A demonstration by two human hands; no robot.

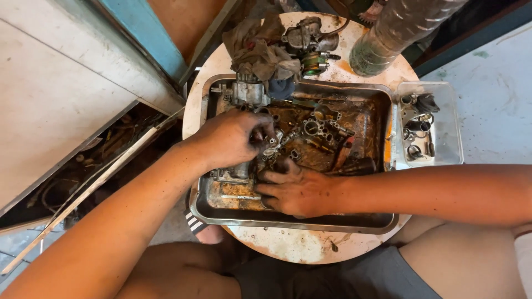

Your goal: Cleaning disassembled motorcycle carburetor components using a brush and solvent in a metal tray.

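A dirty metal tray [382,111] sits on a round white table [288,246] and holds oily brown liquid and several small metal engine parts [321,130]. My left hand [233,138] is over the tray's left side, its fingers closed on a small metal part. My right hand [296,191] lies low in the tray near the front, greasy fingers pressed on a metal carburettor body [235,173] that shows between both hands. A second carburettor body [246,91] rests on the tray's back left corner.
A grey rag [257,50] and another carburettor [310,41] lie at the table's back. A clear plastic bottle [388,33] stands back right. A clear plastic box [451,133] with small fittings sits right of the tray. A white panel and scattered rods lie left.
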